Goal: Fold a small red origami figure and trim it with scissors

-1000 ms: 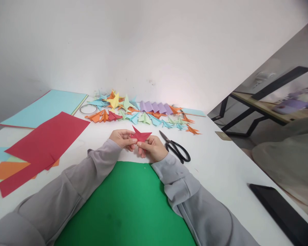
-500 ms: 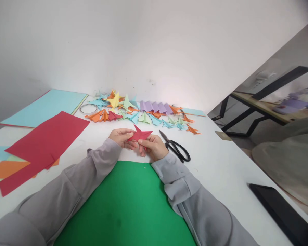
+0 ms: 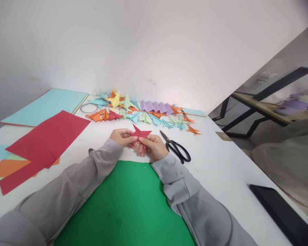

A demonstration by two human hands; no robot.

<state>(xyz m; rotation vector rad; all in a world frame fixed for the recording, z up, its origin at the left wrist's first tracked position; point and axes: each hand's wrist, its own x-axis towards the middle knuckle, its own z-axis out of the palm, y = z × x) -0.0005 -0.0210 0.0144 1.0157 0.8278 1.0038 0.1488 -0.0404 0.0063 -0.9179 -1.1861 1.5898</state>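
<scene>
Against a pale wall (image 3: 143, 44) stands a white table (image 3: 218, 174), its far side strewn with small folded papers (image 3: 145, 118) in orange, blue, green, yellow and red, a pleated purple strip (image 3: 156, 107) among them. In the middle, just beyond a green sheet (image 3: 128, 201), both hands hold up one pointed red folded paper (image 3: 141, 134). The left hand (image 3: 122, 137) pinches its left side between thumb and fingers; the right hand (image 3: 154, 146) has its thumb pressed on the front, near the left thumb, with fingers curled behind and below. Beside the right hand lie black-handled scissors (image 3: 170, 140), blades pointing away toward the folded papers. Off to the left, a large red sheet (image 3: 51, 136) overlaps orange and other coloured pieces, near a light blue sheet (image 3: 46, 107) and a thin ring (image 3: 89, 112). A dark flat object (image 3: 277, 208) rests at the near right.
</scene>
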